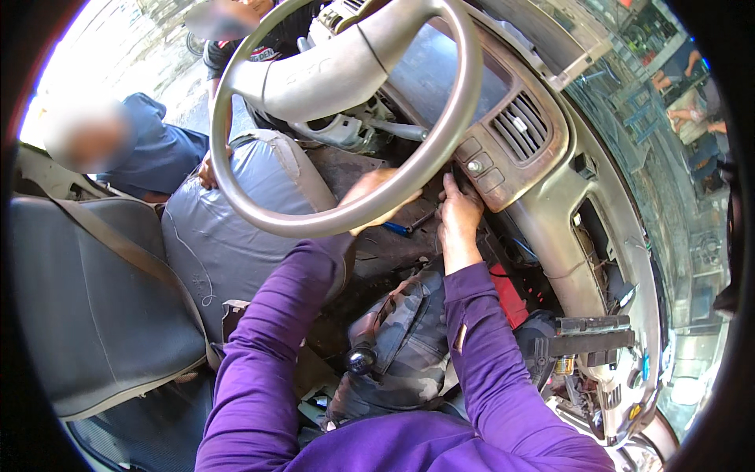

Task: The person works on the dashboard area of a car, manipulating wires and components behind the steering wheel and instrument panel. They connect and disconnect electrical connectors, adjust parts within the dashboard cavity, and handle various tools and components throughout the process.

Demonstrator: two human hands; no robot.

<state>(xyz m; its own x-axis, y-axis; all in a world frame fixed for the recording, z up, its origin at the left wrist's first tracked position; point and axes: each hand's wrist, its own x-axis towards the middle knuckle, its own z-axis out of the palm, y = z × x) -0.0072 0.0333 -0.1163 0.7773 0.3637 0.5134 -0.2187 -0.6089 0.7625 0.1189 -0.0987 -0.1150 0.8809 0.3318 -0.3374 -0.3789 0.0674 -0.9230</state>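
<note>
Behind the rim of the large beige steering wheel (pixel 465 102), my left hand (pixel 376 201) reaches toward the lower edge of the dashboard. The rim and some blur hide its fingers. My right hand (pixel 459 211) is closed just below the dash panel (pixel 503 177), its thumb pointing up along the panel's edge. What its curled fingers hold, if anything, is hidden. Between the hands shows a blue-handled tool (pixel 397 229) with a thin shaft, like a screwdriver. Whether it lies loose or touches my right fingers I cannot tell.
Grey seats (pixel 244 185) stand to the left, where one person (pixel 149 145) leans in and another person (pixel 271 39) stands beyond. A round black knob (pixel 361 359) rises beside my camouflage-clad leg (pixel 413 338). A red object (pixel 509 295) lies below the dash; the windshield (pixel 653 181) curves at right.
</note>
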